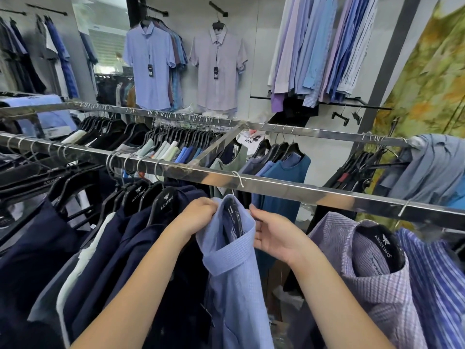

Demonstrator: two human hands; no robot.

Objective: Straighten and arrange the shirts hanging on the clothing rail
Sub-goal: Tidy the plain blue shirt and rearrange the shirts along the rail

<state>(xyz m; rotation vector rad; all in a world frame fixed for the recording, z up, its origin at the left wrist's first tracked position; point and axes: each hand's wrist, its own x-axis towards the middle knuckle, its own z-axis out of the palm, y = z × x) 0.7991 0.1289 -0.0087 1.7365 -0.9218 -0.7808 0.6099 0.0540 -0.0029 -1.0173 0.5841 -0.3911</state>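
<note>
Item: light-blue checked shirt on black hanger, hung from chrome rail just above the fingertips.
Left hand: fingers curled, gripping the collar's left side.
Right hand: fingers nearly straight, tips touching the collar's right edge.
Leftward: navy shirts, bunched.
Rightward: lilac plaid shirt, collar slack, judged still outstanding.

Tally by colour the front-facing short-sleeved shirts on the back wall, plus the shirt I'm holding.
Light blue: 2, the blue short-sleeved wall shirt and the blue fine-checked collared shirt pinched by the left hand.
Pale lilac: 1, the lilac short-sleeved wall shirt.
Total: 3.
</note>
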